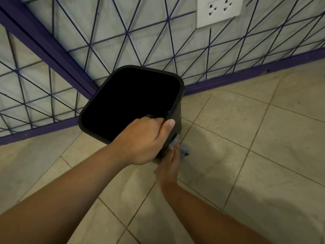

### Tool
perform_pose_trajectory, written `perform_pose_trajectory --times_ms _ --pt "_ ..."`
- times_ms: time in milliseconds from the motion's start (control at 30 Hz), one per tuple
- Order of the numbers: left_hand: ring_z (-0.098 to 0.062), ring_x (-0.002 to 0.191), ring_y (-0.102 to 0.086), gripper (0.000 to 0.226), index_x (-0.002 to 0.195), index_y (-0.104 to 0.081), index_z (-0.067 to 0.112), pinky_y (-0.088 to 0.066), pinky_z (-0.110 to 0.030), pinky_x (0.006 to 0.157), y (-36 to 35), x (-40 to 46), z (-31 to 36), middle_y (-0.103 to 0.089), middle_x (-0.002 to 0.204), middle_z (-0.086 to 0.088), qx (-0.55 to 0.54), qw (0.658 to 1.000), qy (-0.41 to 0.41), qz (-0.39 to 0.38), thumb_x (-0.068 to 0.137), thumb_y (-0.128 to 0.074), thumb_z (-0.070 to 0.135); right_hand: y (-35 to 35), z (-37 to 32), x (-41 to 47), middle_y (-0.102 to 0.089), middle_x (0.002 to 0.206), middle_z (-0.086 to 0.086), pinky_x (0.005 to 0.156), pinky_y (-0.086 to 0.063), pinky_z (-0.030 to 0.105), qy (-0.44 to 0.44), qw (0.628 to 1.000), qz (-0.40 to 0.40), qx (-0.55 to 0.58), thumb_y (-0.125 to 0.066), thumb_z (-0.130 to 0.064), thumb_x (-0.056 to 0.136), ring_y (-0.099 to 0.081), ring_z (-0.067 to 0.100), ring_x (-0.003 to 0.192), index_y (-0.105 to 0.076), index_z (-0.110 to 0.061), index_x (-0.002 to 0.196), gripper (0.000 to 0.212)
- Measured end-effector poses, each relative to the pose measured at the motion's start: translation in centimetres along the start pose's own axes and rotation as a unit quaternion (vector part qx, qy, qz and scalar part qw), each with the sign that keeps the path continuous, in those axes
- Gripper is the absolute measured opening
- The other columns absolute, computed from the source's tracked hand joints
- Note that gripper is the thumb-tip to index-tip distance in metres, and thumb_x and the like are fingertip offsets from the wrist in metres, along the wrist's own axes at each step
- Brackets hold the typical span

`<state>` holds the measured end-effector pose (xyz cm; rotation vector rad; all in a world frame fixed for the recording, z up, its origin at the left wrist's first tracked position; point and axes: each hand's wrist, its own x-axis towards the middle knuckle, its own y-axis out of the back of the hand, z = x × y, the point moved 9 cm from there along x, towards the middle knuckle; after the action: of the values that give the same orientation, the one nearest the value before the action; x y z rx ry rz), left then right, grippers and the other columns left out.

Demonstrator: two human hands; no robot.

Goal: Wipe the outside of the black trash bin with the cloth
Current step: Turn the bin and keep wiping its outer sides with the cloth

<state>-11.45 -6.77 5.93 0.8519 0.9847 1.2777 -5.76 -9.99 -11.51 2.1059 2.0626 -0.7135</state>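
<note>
The black trash bin (105, 88) stands on the tiled floor in a corner, its square mouth facing up towards me. My left hand (142, 140) grips the bin's near rim, fingers curled inside and thumb over the outer edge. Below it, my right hand (168, 166) presses a grey-blue cloth (184, 150) flat against the bin's near right outer wall. Only parts of the cloth show past the fingers. Most of that outer wall is hidden by my left hand.
Purple metal grilles (126, 32) line the wall behind and left of the bin. A white wall socket (219, 9) sits high on the right. Beige floor tiles (255, 138) spread to the right and towards me.
</note>
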Motion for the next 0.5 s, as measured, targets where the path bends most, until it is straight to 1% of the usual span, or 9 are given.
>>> perform_pose_trajectory --times_ms 33,100,167,233,333,467,500 --pt "-0.016 0.059 -0.06 0.053 0.078 -0.057 0.021 -0.048 -0.039 0.059 0.0 0.0 0.0 -0.06 0.063 -0.002 -0.001 1.0 0.001 -0.001 0.104 -0.022 0.051 0.1 0.1 0.7 -0.032 0.168 0.009 0.128 -0.027 0.048 -0.014 1.0 0.005 -0.001 -0.025 -0.019 0.113 -0.028 0.024 0.158 -0.023 -0.013 0.163 0.05" --pt "-0.016 0.06 -0.06 0.053 0.077 -0.056 0.021 -0.047 -0.038 0.059 0.0 0.0 -0.1 -0.059 0.063 -0.001 -0.004 1.0 0.001 -0.002 0.104 -0.022 0.052 -0.3 -0.4 0.5 -0.031 0.168 0.009 0.129 -0.027 0.048 0.0 1.0 -0.001 -0.004 -0.025 -0.017 0.113 -0.027 0.023 0.158 -0.024 -0.012 0.163 0.05" --pt "-0.013 0.057 -0.058 0.051 0.077 -0.056 0.022 -0.044 -0.034 0.056 0.0 0.0 0.0 -0.057 0.061 0.0 0.001 1.0 -0.003 0.001 0.104 -0.023 0.051 -0.5 -0.6 -1.1 -0.027 0.171 0.002 0.13 -0.026 0.045 0.03 0.999 -0.02 -0.016 -0.026 -0.019 0.113 -0.023 0.016 0.159 -0.02 -0.017 0.164 0.051" --pt "-0.014 0.056 -0.057 0.051 0.078 -0.056 0.021 -0.043 -0.033 0.054 0.0 0.0 0.1 -0.056 0.06 -0.001 0.008 1.0 -0.005 -0.001 0.105 -0.023 0.05 0.0 0.0 -1.8 -0.025 0.171 -0.001 0.13 -0.026 0.042 0.028 0.998 -0.034 -0.035 -0.027 -0.021 0.113 -0.022 0.014 0.159 -0.017 -0.022 0.163 0.052" --pt "-0.017 0.057 -0.059 0.052 0.08 -0.057 0.02 -0.046 -0.037 0.056 0.0 0.0 0.1 -0.058 0.062 -0.004 0.014 1.0 -0.004 -0.001 0.105 -0.023 0.049 0.5 1.0 -0.4 -0.031 0.169 0.006 0.128 -0.029 0.046 -0.02 0.999 -0.011 -0.029 -0.026 -0.018 0.113 -0.029 0.022 0.158 -0.02 -0.016 0.164 0.051" --pt "-0.016 0.057 -0.058 0.048 0.076 -0.052 0.023 -0.046 -0.037 0.058 0.0 0.1 0.3 -0.057 0.061 -0.003 0.007 1.0 -0.015 0.005 0.105 -0.024 0.047 -0.4 -0.3 -1.5 -0.025 0.171 0.0 0.13 -0.026 0.042 0.014 0.999 -0.008 -0.032 -0.027 -0.018 0.113 -0.021 0.012 0.159 -0.019 -0.016 0.164 0.052" --pt "-0.016 0.058 -0.058 0.048 0.076 -0.053 0.023 -0.046 -0.037 0.059 0.0 0.1 0.3 -0.057 0.062 -0.003 0.006 1.0 -0.015 0.003 0.105 -0.024 0.048 -0.3 -0.4 -1.5 -0.024 0.171 0.0 0.13 -0.025 0.041 0.015 0.999 -0.01 -0.036 -0.027 -0.018 0.113 -0.021 0.012 0.16 -0.019 -0.015 0.164 0.052"
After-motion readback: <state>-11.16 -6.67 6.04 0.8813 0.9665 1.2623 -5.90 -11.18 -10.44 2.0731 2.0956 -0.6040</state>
